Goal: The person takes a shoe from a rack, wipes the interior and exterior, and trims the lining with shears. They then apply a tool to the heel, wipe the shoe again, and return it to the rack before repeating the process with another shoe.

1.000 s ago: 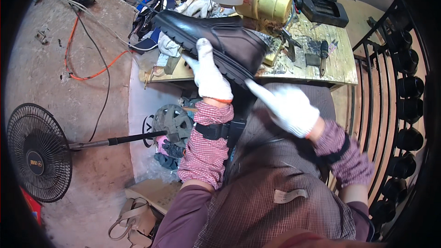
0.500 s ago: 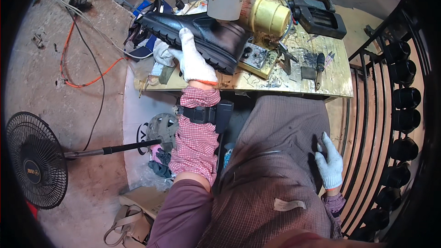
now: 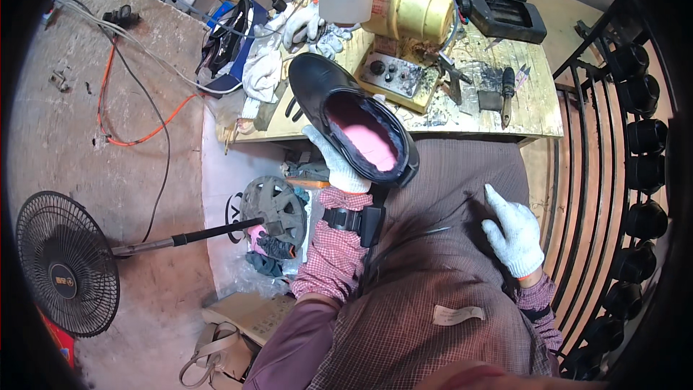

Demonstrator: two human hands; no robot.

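Note:
A black shoe (image 3: 315, 87) with a pink insole hangs over the near edge of the workbench, its opening facing up toward me. My left hand (image 3: 339, 162), in a white knit glove, is closed on the shoe from its left side and below; some of its fingers are hidden under the shoe. My right hand (image 3: 514, 235), gloved the same way, is over the brown checked apron (image 3: 462, 173) on my lap. Its fingers are extended and it holds nothing.
On the bench (image 3: 534, 112) are a yellow cylindrical machine part (image 3: 422, 18), a control box (image 3: 393, 76), a brush (image 3: 507, 94) and loose white gloves (image 3: 303, 25). A black rack (image 3: 577, 188) bearing several dark rounded items stands right. A fan (image 3: 68, 263) stands left.
My left hand has brought the shoe down and toward me from beneath the pale tube, turning it from sole-side view to opening-up. My right hand has risen slightly over the apron.

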